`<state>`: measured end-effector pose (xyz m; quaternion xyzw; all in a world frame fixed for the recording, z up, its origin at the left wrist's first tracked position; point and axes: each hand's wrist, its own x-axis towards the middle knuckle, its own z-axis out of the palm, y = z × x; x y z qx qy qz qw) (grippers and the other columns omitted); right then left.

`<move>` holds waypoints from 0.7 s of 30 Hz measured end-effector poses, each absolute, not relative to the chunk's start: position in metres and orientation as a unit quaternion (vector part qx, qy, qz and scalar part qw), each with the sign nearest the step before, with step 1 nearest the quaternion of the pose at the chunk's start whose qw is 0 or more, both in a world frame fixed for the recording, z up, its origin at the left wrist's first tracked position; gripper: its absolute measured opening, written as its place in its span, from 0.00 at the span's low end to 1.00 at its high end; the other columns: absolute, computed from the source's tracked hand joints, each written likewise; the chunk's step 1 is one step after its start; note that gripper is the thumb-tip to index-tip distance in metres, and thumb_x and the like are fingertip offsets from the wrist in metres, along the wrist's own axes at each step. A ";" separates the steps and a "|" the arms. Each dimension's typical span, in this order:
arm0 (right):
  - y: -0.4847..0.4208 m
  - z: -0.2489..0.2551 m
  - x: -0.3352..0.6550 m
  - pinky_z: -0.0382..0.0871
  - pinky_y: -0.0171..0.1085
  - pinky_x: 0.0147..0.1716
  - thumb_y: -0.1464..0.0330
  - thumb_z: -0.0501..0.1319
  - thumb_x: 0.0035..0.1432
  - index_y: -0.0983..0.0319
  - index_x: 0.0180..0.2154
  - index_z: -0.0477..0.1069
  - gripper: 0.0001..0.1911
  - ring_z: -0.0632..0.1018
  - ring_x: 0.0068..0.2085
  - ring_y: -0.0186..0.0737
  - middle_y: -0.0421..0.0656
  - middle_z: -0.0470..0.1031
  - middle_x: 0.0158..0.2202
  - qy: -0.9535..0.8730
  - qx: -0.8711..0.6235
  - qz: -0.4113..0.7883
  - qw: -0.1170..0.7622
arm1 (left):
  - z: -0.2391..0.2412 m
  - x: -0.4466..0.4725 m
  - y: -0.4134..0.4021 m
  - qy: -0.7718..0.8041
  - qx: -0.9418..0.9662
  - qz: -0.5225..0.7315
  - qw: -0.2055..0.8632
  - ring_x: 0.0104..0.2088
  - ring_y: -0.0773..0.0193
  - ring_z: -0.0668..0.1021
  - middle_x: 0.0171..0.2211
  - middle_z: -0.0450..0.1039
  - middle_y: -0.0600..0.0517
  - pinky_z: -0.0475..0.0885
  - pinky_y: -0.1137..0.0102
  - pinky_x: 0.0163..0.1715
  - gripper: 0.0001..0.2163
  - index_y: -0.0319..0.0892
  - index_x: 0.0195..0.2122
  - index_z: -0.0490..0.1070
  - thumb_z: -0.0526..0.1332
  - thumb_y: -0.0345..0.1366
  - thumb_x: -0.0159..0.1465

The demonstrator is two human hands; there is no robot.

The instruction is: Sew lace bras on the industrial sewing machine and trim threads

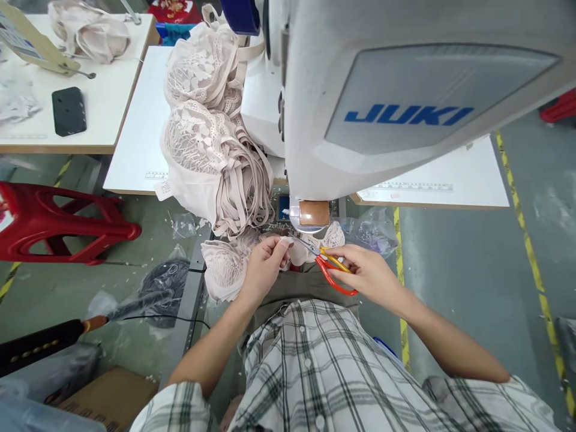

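My left hand (266, 268) pinches a pale piece of a lace bra (224, 273), whose cups lie across my lap below the sewing machine. In my right hand (369, 271) is a pair of scissors (333, 270) with red and yellow handles, my fingers through the loops. The blades point left and reach the fabric at my left fingertips; whether they are closed on it is too small to tell. Just beyond my left hand, a tall stack of pale lace bras (202, 144) with bundled straps rests on the table edge.
The white JUKI sewing machine (405, 114) hangs over the work from above right. Its white table (139, 120) extends to both sides. At left stand a red stool (67, 222) and another table with a black phone-like object (69, 111). Plastic bags and a cardboard box (112, 396) lie below.
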<state>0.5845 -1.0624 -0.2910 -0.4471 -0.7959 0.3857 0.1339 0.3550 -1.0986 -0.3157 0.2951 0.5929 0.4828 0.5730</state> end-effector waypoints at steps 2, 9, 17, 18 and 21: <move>-1.058 -0.290 0.595 0.73 0.39 0.27 0.65 0.63 0.59 0.54 0.47 0.78 0.14 0.77 0.28 0.40 0.42 0.81 0.36 -0.792 -0.462 0.375 0.137 | -0.315 0.357 -1.099 0.570 0.259 0.511 0.589 0.19 0.73 0.63 0.19 0.63 0.59 0.58 0.75 0.21 0.17 0.41 0.25 0.69 0.68 0.50 0.56; -0.984 -0.269 0.631 0.76 0.51 0.39 0.61 0.59 0.64 0.59 0.51 0.77 0.17 0.80 0.43 0.56 0.52 0.80 0.46 -0.825 -0.528 0.131 0.155 | -0.301 0.360 -1.096 0.520 0.215 0.520 0.643 0.19 0.74 0.61 0.19 0.61 0.59 0.56 0.75 0.20 0.16 0.40 0.29 0.73 0.69 0.49 0.55; -1.025 -0.282 0.569 0.75 0.42 0.41 0.65 0.57 0.68 0.58 0.51 0.75 0.14 0.80 0.45 0.46 0.50 0.80 0.46 -0.948 -0.236 0.159 0.140 | -0.278 0.356 -1.088 0.462 0.272 0.318 0.782 0.18 0.70 0.69 0.22 0.72 0.52 0.61 0.73 0.18 0.11 0.41 0.27 0.71 0.64 0.43 0.56; -1.031 -0.289 0.563 0.75 0.40 0.39 0.68 0.55 0.68 0.58 0.51 0.75 0.14 0.80 0.43 0.45 0.49 0.81 0.45 -0.952 -0.206 0.180 0.135 | -0.277 0.355 -1.088 0.464 0.304 0.284 0.782 0.18 0.69 0.69 0.22 0.72 0.52 0.62 0.73 0.19 0.11 0.41 0.26 0.71 0.63 0.43 0.58; -1.031 -0.302 0.564 0.72 0.37 0.33 0.68 0.52 0.69 0.58 0.44 0.77 0.14 0.81 0.38 0.43 0.48 0.82 0.39 -0.926 -0.269 0.220 0.151 | -0.278 0.353 -1.093 0.559 0.430 0.292 0.646 0.24 0.64 0.73 0.24 0.75 0.49 0.68 0.70 0.27 0.12 0.43 0.25 0.71 0.61 0.43 0.62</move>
